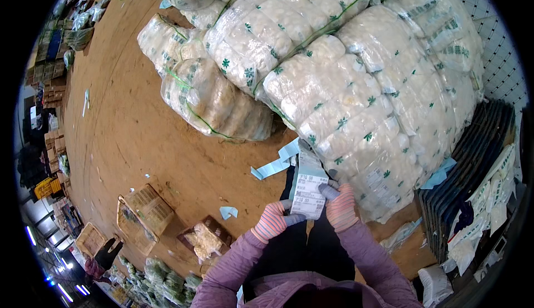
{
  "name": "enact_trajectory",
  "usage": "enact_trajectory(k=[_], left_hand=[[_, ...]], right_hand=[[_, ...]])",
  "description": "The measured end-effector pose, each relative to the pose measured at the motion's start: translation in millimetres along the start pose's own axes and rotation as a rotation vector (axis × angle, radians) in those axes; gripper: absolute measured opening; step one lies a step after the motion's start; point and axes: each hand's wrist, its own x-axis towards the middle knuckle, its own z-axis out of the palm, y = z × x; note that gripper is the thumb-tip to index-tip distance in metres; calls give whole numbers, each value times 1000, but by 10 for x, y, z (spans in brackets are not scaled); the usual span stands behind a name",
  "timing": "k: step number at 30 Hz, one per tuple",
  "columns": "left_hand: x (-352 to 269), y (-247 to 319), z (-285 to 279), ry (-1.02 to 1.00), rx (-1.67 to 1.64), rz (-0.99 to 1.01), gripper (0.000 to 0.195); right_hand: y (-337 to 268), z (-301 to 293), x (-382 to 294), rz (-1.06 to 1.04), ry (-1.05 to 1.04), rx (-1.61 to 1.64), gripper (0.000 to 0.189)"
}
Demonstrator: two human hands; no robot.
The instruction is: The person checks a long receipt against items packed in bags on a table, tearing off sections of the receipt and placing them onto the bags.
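Observation:
Both my hands wear striped knit gloves with grey fingertips. Between them they hold a strip of printed paper labels (309, 187) in front of my legs. My left hand (273, 220) pinches the lower left edge, and my right hand (338, 206) grips the right edge with its thumb on top. The strip's far end reaches up beside a large clear plastic bag of pale produce (333, 99). Light blue backing paper (273, 166) trails out to the left of the strip. A label (381, 187) bearing writing lies on the bag just right of my right hand.
More packed bags (217, 99) lie to the left and behind. A wicker basket (156, 212) and a brown crate (223, 228) stand on the brown floor at left. Dark stacked panels (463, 174) line the right. A person (102, 262) stands far left.

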Motion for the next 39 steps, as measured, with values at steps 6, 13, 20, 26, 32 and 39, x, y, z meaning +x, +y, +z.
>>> enact_trajectory(k=[6,13,20,26,32,39], left_hand=[[-78,-79,2,8,35,-81,20],[-113,-27,78,-16,-231,-200,26],[-200,-74,66,-130,-172,-217,31],[-347,-38,59,-145,-309,-247,33],[-536,-31,52,-112,-374,-244,35],[-744,-174,-37,-64,-321,-287,32]], right_hand=[[-83,-56,166,-5,66,88,40],[-65,-24,319,63,87,237,36],[86,52,496,9,183,187,46],[141,124,614,-14,160,135,52],[256,158,650,-29,177,10,49],[146,320,609,-22,168,87,52]])
